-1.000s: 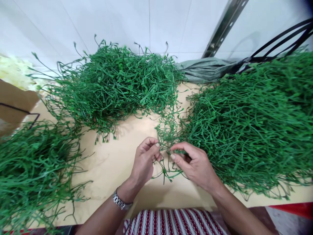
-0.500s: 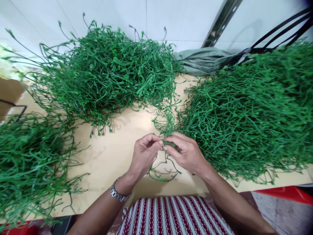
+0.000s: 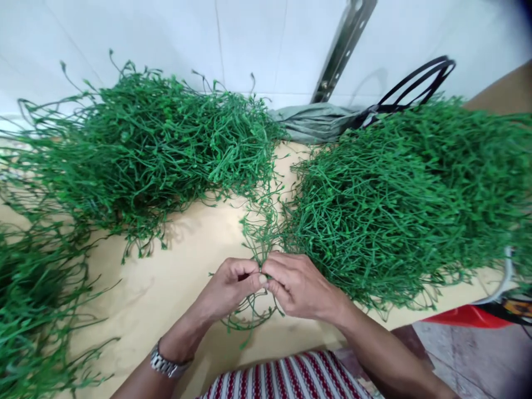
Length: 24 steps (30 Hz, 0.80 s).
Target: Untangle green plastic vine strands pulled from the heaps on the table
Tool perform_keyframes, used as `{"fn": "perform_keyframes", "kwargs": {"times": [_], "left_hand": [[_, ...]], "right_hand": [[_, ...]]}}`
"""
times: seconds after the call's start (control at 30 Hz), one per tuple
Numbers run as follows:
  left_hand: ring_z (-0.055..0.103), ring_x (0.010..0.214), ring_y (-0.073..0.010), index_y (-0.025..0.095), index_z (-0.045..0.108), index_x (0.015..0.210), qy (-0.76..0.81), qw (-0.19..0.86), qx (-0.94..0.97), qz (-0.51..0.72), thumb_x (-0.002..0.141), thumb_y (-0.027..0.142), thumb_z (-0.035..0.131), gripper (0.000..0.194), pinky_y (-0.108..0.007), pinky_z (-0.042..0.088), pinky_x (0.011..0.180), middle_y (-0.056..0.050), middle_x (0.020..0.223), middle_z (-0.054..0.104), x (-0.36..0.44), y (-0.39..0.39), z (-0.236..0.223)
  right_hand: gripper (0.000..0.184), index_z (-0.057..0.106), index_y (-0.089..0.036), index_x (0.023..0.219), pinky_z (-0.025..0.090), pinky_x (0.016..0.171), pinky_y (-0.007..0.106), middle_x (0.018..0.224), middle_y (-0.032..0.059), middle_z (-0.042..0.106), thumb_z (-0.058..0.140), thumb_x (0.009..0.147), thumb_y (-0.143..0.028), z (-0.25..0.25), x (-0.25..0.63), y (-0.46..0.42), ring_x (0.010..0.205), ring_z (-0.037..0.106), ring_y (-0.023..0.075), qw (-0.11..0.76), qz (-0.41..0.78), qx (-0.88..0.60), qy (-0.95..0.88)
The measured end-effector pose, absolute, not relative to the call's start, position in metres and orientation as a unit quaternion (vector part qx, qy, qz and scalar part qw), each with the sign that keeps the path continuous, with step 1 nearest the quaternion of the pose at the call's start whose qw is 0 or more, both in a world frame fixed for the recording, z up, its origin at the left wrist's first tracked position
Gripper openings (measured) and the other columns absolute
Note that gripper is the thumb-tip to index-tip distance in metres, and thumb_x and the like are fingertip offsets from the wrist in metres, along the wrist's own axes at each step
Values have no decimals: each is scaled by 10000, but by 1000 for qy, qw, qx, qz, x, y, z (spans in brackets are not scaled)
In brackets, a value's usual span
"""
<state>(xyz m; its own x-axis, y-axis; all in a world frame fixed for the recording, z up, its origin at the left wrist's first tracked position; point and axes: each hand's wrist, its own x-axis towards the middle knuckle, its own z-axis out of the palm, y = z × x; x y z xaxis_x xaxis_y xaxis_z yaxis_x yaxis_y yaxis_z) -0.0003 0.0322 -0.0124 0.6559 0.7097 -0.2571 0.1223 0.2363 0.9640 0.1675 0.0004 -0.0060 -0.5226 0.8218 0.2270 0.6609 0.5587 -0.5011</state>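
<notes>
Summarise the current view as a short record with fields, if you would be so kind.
Left hand: pinching thin green stems; metal-banded watch on the wrist
Right hand: pinching at the same spot, against the left hand
Surface: pale tabletop
Green piles: far pile, right pile, left pile cut off by the frame
Behind: grey-green cloth, slotted metal upright, white wall

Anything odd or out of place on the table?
Nothing looks plainly damaged. Mildly untidy: loose stems straggle between the back pile and right pile, outside both; the cloth by the wall lies bunched, not folded.
</notes>
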Motion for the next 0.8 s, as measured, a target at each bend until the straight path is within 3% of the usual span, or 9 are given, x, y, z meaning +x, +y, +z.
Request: {"fn": "perform_keyframes", "kwargs": {"times": [0.23,0.53,0.67,0.8], "left_hand": [[159,443,-49,170,311,467,336,733,543,237,697,539,585,514,-223,116,428,75,449,209,5,25,-11],[249,357,-41,166,372,418,332,819,367,290,613,374,689,426,-206,180,373,58,390,317,7,28,0],[325,391,-53,148,472,491,317,811,377,315,648,370,688,347,-199,232,379,32,456,414,2,36,-3],[401,409,-59,129,539,547,331,791,377,352,698,399,652,330,-199,306,385,8,528,491,-1,39,-7]], "right_hand": [[255,326,-192,595,267,541,249,595,-28,349,405,835,-221,-3,175,10,568,346,114,273,332,-340,-836],[393,500,-184,660,345,537,229,598,-26,455,364,890,-471,-1,175,6,556,439,104,301,527,-271,-747],[293,503,-190,724,365,544,235,634,-20,456,405,897,-405,8,183,5,576,442,110,373,497,-363,-695],[248,484,-184,728,412,676,282,799,30,501,412,904,-345,13,190,10,735,495,142,433,399,-432,-683]]}}
